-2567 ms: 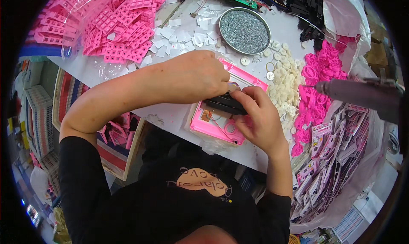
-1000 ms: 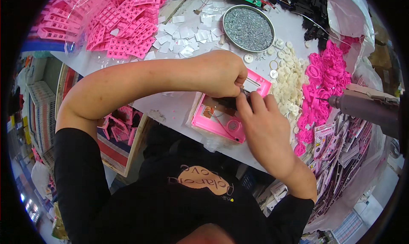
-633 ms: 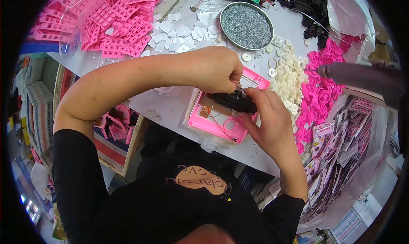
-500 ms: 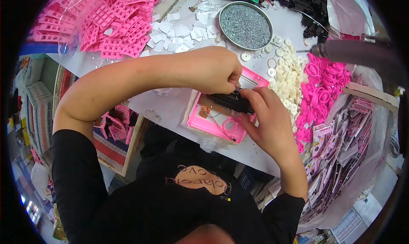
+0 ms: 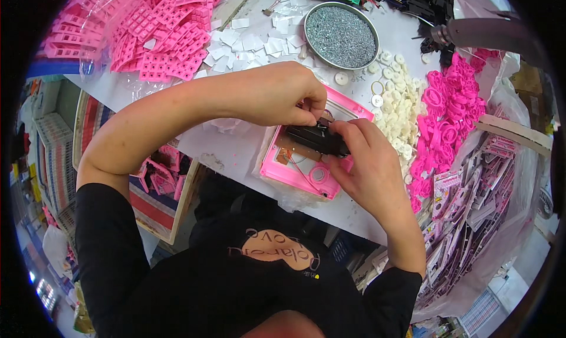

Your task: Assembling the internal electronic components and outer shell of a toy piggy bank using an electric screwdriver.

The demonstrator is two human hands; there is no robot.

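A pink plastic casing [image 5: 274, 168] lies on the table in front of me, with a brown board and thin wires inside it. Over its middle is a long black plastic part [image 5: 306, 140]. My right hand [image 5: 371, 161] grips the right end of this part between thumb and fingers. From the left, my left hand [image 5: 295, 93] reaches across the casing. Its fingers are curled in a pinch at the far edge of the black part; what is between the fingertips is hidden.
Beyond the casing stands a round tin of small screws [image 5: 341, 36]. White discs [image 5: 398, 108] and pink rings [image 5: 448, 102] are heaped to its right. An electric screwdriver [image 5: 483, 34] hangs at the upper right. Pink grid pieces [image 5: 171, 31] and white paper squares [image 5: 250, 43] lie far left.
My left hand has shifted slightly left, fingers still at the black part, which has moved a little left too. The electric screwdriver has swung farther away from me.
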